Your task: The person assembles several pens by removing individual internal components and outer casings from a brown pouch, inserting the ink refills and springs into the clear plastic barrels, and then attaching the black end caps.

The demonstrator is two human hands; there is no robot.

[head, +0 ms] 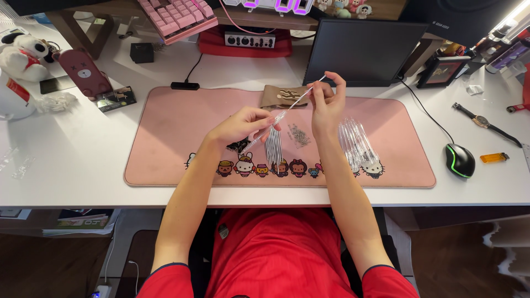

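My left hand [243, 124] pinches the lower end of a clear plastic pen tube [264, 131] above a pink desk mat [176, 124]. My right hand [328, 102] holds a thin white rod [307, 92] by its upper end, and the rod slants down toward the tube's mouth. Under my hands lie a bundle of thin black-and-white refills [274, 148], a small pile of tiny metal parts [298, 136] and a row of clear pen tubes [356, 144] on the mat's right side. A small dark piece [237, 145] lies beneath my left hand.
A brown pouch [282, 96] lies at the mat's back edge before a dark monitor [361, 51]. A black mouse [460, 160], orange lighter [493, 158] and wristwatch [482, 121] sit right. A pink keyboard [178, 16], plush toy [25, 55] and phone stand [85, 72] are back left.
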